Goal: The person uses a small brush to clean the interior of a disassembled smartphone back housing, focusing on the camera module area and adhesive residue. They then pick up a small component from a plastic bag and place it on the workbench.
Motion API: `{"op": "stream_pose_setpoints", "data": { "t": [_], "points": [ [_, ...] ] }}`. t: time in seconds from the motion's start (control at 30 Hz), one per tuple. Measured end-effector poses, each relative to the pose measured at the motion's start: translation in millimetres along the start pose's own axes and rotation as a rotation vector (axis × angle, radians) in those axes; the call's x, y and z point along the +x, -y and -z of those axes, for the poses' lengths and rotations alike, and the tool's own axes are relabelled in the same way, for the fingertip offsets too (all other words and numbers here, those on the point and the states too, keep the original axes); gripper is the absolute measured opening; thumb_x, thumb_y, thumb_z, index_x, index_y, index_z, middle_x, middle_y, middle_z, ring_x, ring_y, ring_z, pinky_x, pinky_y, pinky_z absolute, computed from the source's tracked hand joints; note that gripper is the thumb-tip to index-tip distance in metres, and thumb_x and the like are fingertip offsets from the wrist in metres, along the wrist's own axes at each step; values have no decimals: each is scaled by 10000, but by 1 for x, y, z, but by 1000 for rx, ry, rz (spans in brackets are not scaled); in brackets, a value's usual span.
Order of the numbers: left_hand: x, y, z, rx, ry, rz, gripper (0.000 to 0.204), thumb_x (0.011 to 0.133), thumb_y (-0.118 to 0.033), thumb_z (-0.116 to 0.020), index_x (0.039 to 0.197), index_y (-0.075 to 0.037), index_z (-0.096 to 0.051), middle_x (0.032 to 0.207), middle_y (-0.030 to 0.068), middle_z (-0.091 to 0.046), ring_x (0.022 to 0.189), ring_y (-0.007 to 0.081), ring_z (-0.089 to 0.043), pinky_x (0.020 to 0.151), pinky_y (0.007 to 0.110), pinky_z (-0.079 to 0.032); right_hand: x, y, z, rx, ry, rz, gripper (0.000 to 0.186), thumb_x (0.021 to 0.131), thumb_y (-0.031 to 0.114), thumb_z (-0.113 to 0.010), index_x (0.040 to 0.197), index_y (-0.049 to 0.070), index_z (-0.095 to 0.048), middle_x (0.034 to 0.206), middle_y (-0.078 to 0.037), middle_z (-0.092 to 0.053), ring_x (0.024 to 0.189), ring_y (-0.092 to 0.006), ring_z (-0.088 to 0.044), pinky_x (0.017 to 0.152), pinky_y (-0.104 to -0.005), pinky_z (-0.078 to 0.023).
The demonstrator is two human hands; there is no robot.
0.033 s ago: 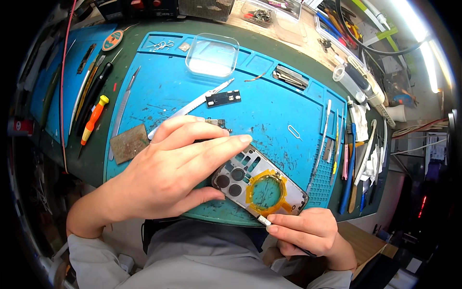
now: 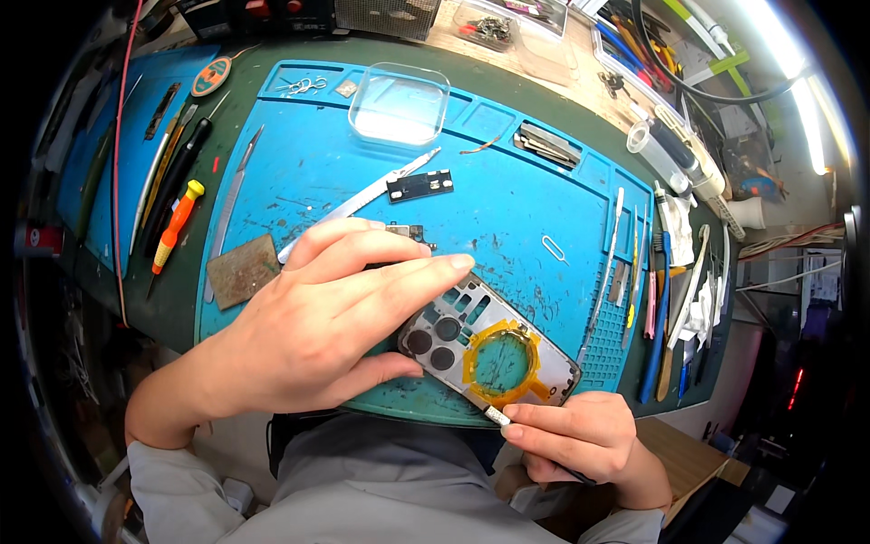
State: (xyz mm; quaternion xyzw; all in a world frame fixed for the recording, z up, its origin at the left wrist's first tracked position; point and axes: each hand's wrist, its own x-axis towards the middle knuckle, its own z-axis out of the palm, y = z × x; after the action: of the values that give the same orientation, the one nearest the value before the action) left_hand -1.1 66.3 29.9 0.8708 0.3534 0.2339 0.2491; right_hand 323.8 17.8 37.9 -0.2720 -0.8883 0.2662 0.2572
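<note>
A phone's bare grey metal mid-frame (image 2: pixel 467 349) lies tilted at the near edge of the work mat. Round camera openings show at one end, and a yellow flexible ring (image 2: pixel 528 372) surrounds a large round hole. My left hand (image 2: pixel 317 308) grips the frame's left end, thumb on the near side and fingers over the far edge; it hides that end. My right hand (image 2: pixel 580 435) pinches a slim tool (image 2: pixel 495 414) with a pale section and a dark rear end. Its tip meets the frame's near long edge; the exact kind of tool is unclear.
On the blue mat (image 2: pixel 507 218) are a black rectangular part (image 2: pixel 420 185), a white tool (image 2: pixel 376 192), a clear box (image 2: pixel 399 104), a brown plate (image 2: pixel 243 270) and a wire loop (image 2: pixel 554 249). An orange screwdriver (image 2: pixel 178 225) lies left; brushes and tweezers (image 2: pixel 654 308) lie right.
</note>
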Motion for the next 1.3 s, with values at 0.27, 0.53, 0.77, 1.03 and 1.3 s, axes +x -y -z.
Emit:
{"op": "stream_pose_setpoints", "data": {
  "t": [0.27,0.53,0.77,1.03,1.3],
  "points": [
    [0,0,1,-11,8,3,798,771,-291,-878,1477,-27,-615,1370,105,-680,1283,298,-577,1130,457,-395,-1,-3,-1,7,8,9,407,722,49,-801,1126,95,-830,1111,-51,-814,594,-80,-650,526,-221,-494],
    [0,1,2,-18,30,20,819,766,-270,-883,1487,-10,-593,1431,78,-680,1307,280,-575,1147,462,-388,1,-2,-2,0,12,-3,409,720,40,-805,1123,100,-830,1119,-41,-815,582,-65,-637,516,-212,-480],
    [0,0,1,-22,22,19,821,767,-265,-884,1488,-5,-589,1433,81,-682,1319,282,-570,1157,475,-378,3,-2,-6,-7,-12,1,395,729,32,-818,1118,104,-826,1103,-25,-816,572,-58,-624,504,-210,-469],
    [-1,0,2,-22,39,37,836,763,-253,-892,1500,-12,-579,1439,71,-687,1341,282,-565,1177,501,-361,8,0,-8,-51,-13,1,394,718,22,-836,1103,107,-825,1105,-14,-816,519,-44,-556,461,-213,-421],
    [-1,-2,2,-24,38,56,864,760,-252,-895,1521,-23,-557,1457,62,-682,1361,287,-568,1212,527,-342,10,1,-12,-58,-52,2,406,702,14,-858,1096,108,-825,1087,-3,-817,507,-42,-535,444,-213,-401]
  ]
}}
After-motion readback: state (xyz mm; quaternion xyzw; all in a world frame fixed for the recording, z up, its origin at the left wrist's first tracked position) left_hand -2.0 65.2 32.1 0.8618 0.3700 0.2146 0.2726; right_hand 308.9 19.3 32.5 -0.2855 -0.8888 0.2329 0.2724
